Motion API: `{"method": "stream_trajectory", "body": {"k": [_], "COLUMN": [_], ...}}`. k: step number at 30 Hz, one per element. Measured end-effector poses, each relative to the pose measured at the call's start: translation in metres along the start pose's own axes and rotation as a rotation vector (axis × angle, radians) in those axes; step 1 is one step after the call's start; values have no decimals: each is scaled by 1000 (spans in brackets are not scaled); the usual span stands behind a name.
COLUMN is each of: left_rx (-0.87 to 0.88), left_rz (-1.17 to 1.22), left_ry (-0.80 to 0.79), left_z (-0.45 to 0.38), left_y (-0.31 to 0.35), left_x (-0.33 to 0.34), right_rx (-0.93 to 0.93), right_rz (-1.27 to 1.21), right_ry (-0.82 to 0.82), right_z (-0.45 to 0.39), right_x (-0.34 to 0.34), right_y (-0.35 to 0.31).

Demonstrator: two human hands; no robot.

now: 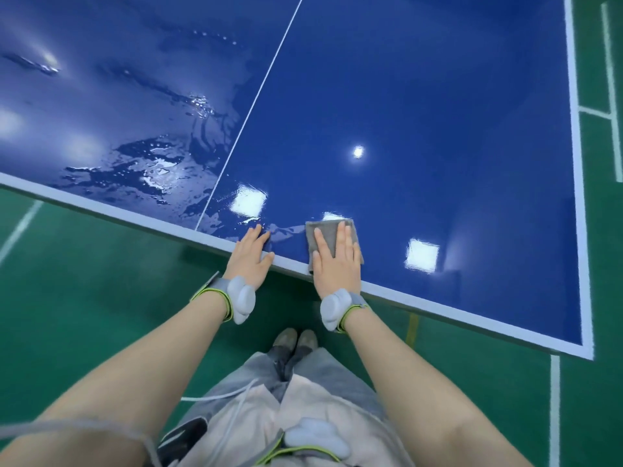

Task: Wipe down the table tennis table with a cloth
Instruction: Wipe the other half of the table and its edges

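Head view looks down on a glossy blue tabletop (421,96) with a white centre line (256,96) running from the near edge away to the far side. At the near edge, just right of that line, a small grey cloth (328,232) lies flat on the surface. The right hand (335,261) rests on it with fingers straight and together, palm pressing down, gripping nothing. The left hand (251,256) lies flat on the bare near edge just beside the cloth, fingers extended, also holding nothing, apparently as a brace.

Water (151,170) pools and streaks across the half left of the centre line, and a thin wet smear sits between the two hands; the right half looks dry and mirror-like.

The cloth appears thin, soft and light, so it should slide readily under a flat palm, though it may bunch or fold if pushed by its edge. Pressing on its middle with spread fingers seems the best hold. On the wet sheen it will likely soak and drag more. Most wiping probably remains on the left half.
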State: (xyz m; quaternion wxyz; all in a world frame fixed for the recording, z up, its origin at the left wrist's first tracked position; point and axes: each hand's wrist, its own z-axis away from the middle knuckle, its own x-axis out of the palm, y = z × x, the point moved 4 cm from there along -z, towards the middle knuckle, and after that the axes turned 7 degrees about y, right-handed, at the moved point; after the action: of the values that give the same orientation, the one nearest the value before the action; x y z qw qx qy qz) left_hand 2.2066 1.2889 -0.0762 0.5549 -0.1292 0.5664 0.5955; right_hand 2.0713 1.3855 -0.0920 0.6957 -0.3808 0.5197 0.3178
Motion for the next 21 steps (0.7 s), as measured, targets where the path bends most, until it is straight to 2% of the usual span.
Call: {"method": "stream_trajectory", "body": {"k": [2, 5, 10, 13, 15, 18, 21], "left_rx": [-15, -29, -109, -104, -127, -179, -229], "left_rz": [43, 81, 199, 146, 105, 61, -4], "left_ry": [1, 0, 93, 128, 175, 232, 255], "left_z": [3, 6, 13, 14, 13, 10, 6], "left_y": [0, -1, -7, -16, -25, -40, -56], "left_x": [0, 0, -3, -9, -16, -27, -39], "right_rx": [33, -53, -241, -319, -274, -101, -32], "right_rz": [16, 96, 6, 4, 41, 46, 54], "right_ry": [-40, 44, -138, -68, -16, -39, -31], "right_z": [-7, -7, -2, -12, -21, -23, -15], "right_x": [0, 4, 12, 9, 5, 3, 6], "right_y": [-7, -35, -68, -50, -35, -26, -36]}}
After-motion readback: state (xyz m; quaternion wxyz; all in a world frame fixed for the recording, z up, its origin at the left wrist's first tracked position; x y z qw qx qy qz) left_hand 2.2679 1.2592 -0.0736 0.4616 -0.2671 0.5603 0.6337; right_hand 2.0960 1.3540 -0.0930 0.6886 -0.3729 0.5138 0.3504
